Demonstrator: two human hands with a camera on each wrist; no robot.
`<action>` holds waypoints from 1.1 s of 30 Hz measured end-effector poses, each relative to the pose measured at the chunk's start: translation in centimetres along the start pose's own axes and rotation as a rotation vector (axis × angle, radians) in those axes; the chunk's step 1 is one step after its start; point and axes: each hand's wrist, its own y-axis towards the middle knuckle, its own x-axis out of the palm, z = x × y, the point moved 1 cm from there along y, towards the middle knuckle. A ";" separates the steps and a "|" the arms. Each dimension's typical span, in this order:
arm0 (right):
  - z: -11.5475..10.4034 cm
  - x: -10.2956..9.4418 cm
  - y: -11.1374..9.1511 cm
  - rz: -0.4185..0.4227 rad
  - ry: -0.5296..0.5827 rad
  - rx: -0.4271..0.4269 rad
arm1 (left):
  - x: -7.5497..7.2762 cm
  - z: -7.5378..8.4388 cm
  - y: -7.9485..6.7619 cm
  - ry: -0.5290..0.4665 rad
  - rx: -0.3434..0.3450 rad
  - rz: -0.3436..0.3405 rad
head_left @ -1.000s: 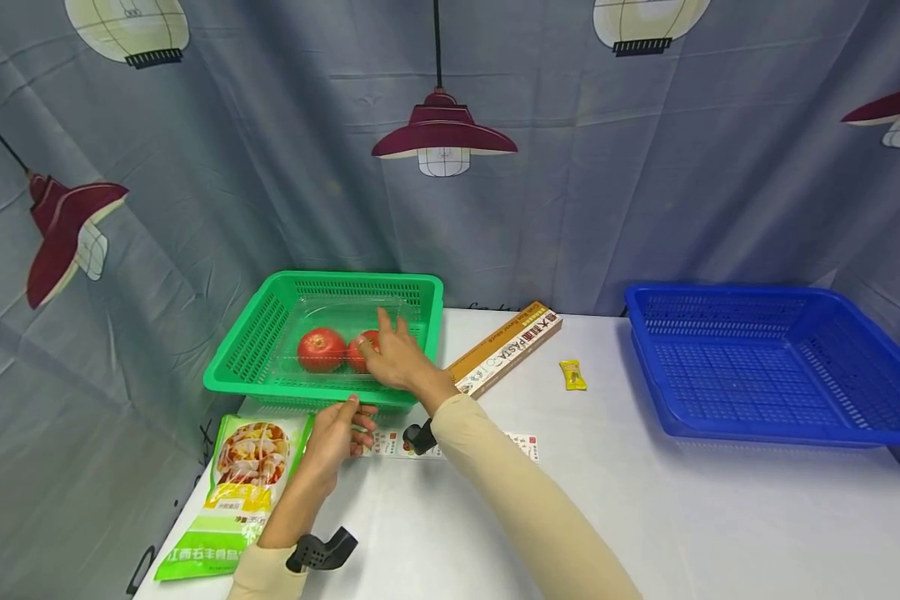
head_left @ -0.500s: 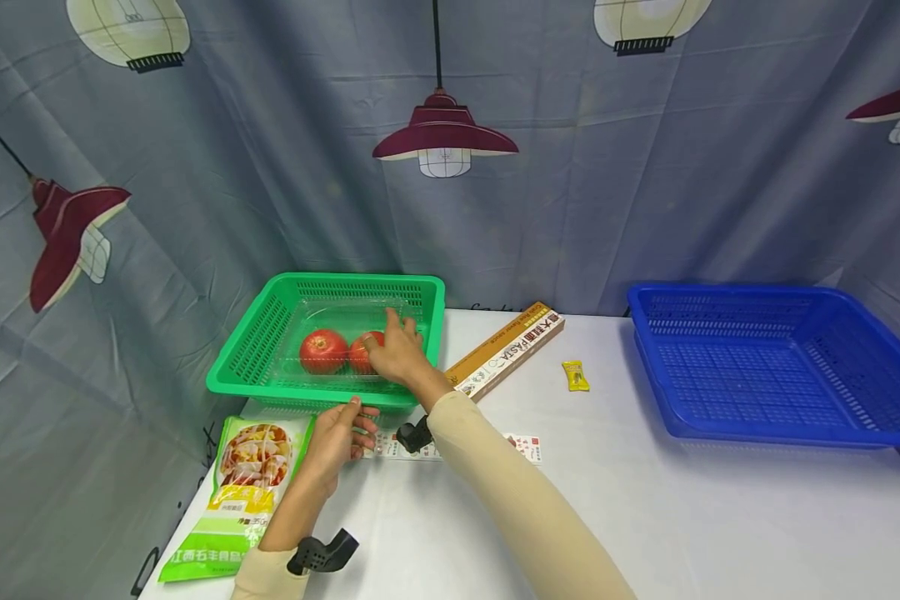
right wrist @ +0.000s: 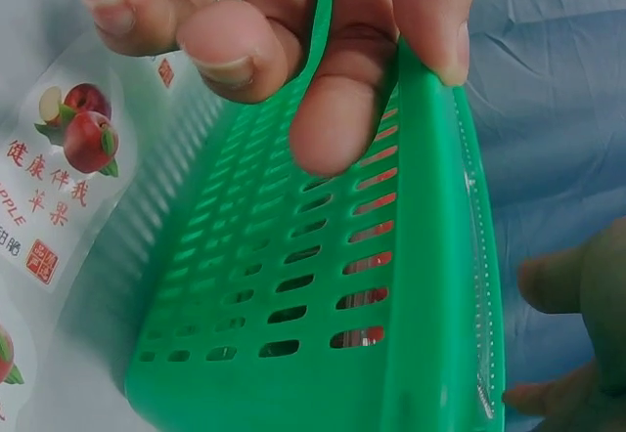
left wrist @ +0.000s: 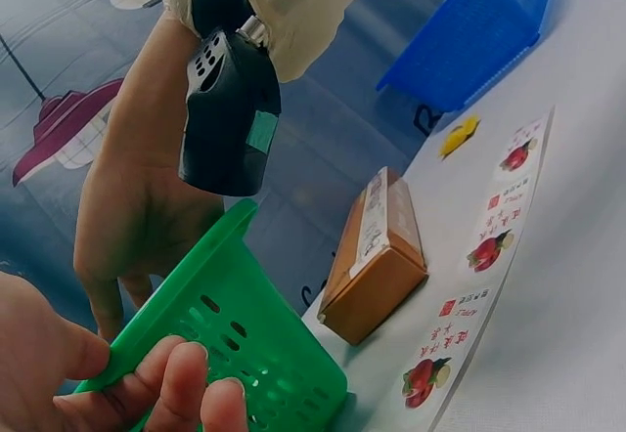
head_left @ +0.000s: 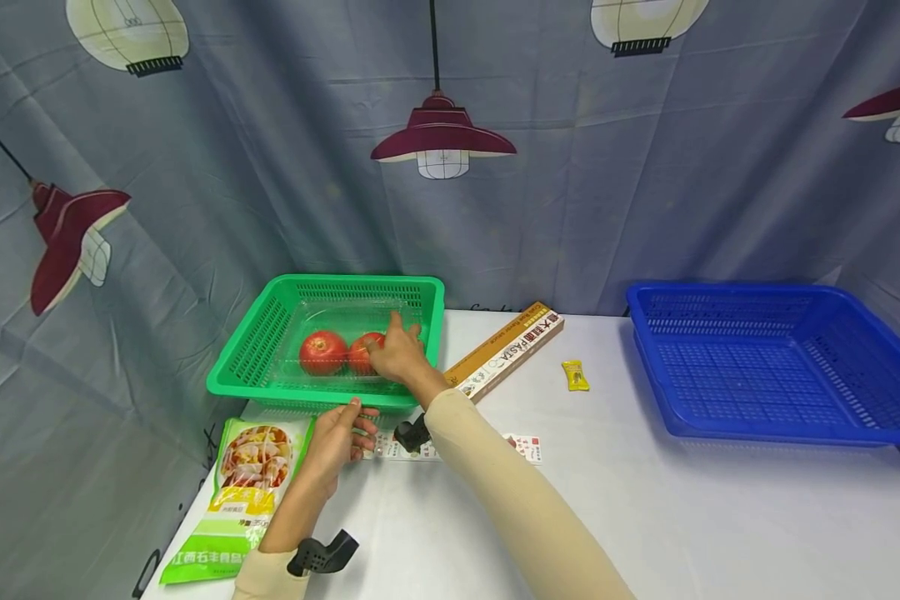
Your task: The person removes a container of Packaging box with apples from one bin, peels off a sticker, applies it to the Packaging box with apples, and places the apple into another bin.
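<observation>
A green basket [head_left: 249, 333] stands at the back left of the table. Inside it, a clear plastic box [head_left: 352, 312] contains two round red fruits [head_left: 322, 353]. My left hand [head_left: 337, 437] pinches the basket's near rim; in the left wrist view, its thumb lies on top and its fingers [left wrist: 181, 383] underneath. My right hand [head_left: 401, 354] reaches over that rim to the box's right end, above the right fruit. Its fingers look spread and fairly straight, but their contact with the box is hidden. The right wrist view catches only part of that hand [right wrist: 577, 315].
A green-and-white food bag [head_left: 232, 508] lies in front of the basket. To its right are a long pasta box [head_left: 506, 350], a small yellow wrapped sweet [head_left: 574, 375] and a label strip [head_left: 525, 447] printed with apples. A blue basket [head_left: 663, 408] stands far right.
Both hands stay almost still. My right hand has shifted very slightly over the box, and its fingers have moved a little. The left hand keeps hold of the rim.
</observation>
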 end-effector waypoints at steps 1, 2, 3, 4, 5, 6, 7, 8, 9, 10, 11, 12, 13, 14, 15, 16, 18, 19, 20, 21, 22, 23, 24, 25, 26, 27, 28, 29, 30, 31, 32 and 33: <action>0.0 0.0 0.0 -0.001 -0.008 0.005 | 0.0 0.0 0.0 0.001 0.000 -0.001; 0.0 0.0 0.0 -0.003 -0.017 0.009 | 0.0 0.0 0.0 0.002 0.001 -0.001; -0.1 0.0 0.1 -0.004 -0.028 0.010 | 0.0 -0.1 0.0 0.003 0.002 -0.003; -0.1 0.0 0.1 -0.005 -0.033 0.014 | 0.0 -0.1 0.0 0.003 0.004 -0.004; -0.1 0.0 0.1 -0.006 -0.042 0.013 | 0.0 0.0 0.0 0.002 0.004 -0.006; -0.1 0.0 0.2 -0.008 -0.049 0.010 | 0.0 -0.1 0.0 0.000 0.005 -0.007; -0.1 0.0 0.2 -0.009 -0.053 0.007 | 0.0 -0.1 0.0 -0.002 0.005 -0.008; -0.1 0.0 0.2 -0.009 -0.057 0.003 | 0.0 -0.1 0.0 -0.005 0.005 -0.009; -0.1 0.0 0.2 -0.010 -0.058 0.000 | 0.0 -0.1 0.1 -0.008 0.005 -0.011; -0.1 0.0 0.3 -0.010 -0.058 0.000 | 0.0 -0.1 0.1 -0.011 0.005 -0.012; -0.1 0.0 0.2 -0.011 -0.061 -0.004 | 0.0 -0.1 0.1 -0.012 0.005 -0.012; -0.1 0.0 0.2 -0.011 -0.058 -0.004 | 0.0 -0.1 0.1 -0.012 0.005 -0.012; -0.1 0.0 0.2 -0.011 -0.053 -0.003 | 0.0 -0.1 0.1 -0.012 0.005 -0.011; -0.1 0.0 0.2 -0.010 -0.046 -0.001 | 0.0 -0.1 0.0 -0.012 0.006 -0.011; -0.1 0.0 0.2 -0.009 -0.035 0.002 | 0.0 -0.1 0.0 -0.010 0.007 -0.011; -0.1 0.0 0.1 -0.007 -0.022 0.003 | 0.0 -0.1 0.0 -0.008 0.008 -0.008; -0.1 0.0 0.1 -0.004 0.008 0.005 | -0.1 -0.1 0.0 -0.008 0.010 -0.004; 0.0 0.0 0.1 -0.005 0.028 0.005 | 0.0 -0.1 0.0 -0.009 0.011 -0.001; 0.0 0.0 0.2 -0.007 0.047 0.005 | -0.1 -0.2 0.0 -0.009 0.014 -0.001; 0.0 0.0 0.2 -0.012 0.067 0.005 | -0.1 -0.2 0.0 -0.010 0.015 0.001; 0.0 0.0 0.2 -0.016 0.088 0.006 | -0.1 -0.2 0.0 -0.011 0.018 0.000; 0.1 0.0 0.2 -0.018 0.103 0.006 | -0.1 -0.2 0.0 -0.012 0.021 -0.002; 0.1 0.0 0.1 -0.020 0.119 0.004 | -0.1 -0.2 0.0 -0.014 0.021 -0.003; 0.1 -0.1 0.1 -0.020 0.137 0.004 | -0.1 -0.3 0.0 -0.014 0.024 -0.006; 0.1 -0.1 0.1 -0.019 0.149 0.004 | -0.1 -0.3 0.1 -0.014 0.027 -0.010; 0.2 -0.1 0.1 -0.016 0.159 0.004 | -0.1 -0.3 0.0 -0.014 0.025 -0.010; 0.2 -0.2 0.0 -0.013 0.166 0.001 | -0.1 -0.3 0.0 -0.015 0.025 -0.011; 0.2 -0.2 0.0 -0.009 0.170 -0.001 | 0.0 -0.3 0.0 -0.015 0.023 -0.011; 0.2 -0.2 0.0 -0.007 0.176 -0.004 | 0.0 -0.2 0.0 -0.017 0.019 -0.009; 0.1 -0.2 -0.1 -0.006 0.184 -0.004 | 0.0 -0.3 0.0 -0.018 0.018 -0.009; 0.1 -0.3 -0.1 -0.005 0.187 -0.004 | 0.0 -0.2 -0.1 -0.020 0.013 -0.007; 0.1 -0.3 -0.1 0.001 0.188 -0.007 | 0.0 -0.2 -0.1 -0.021 0.009 -0.005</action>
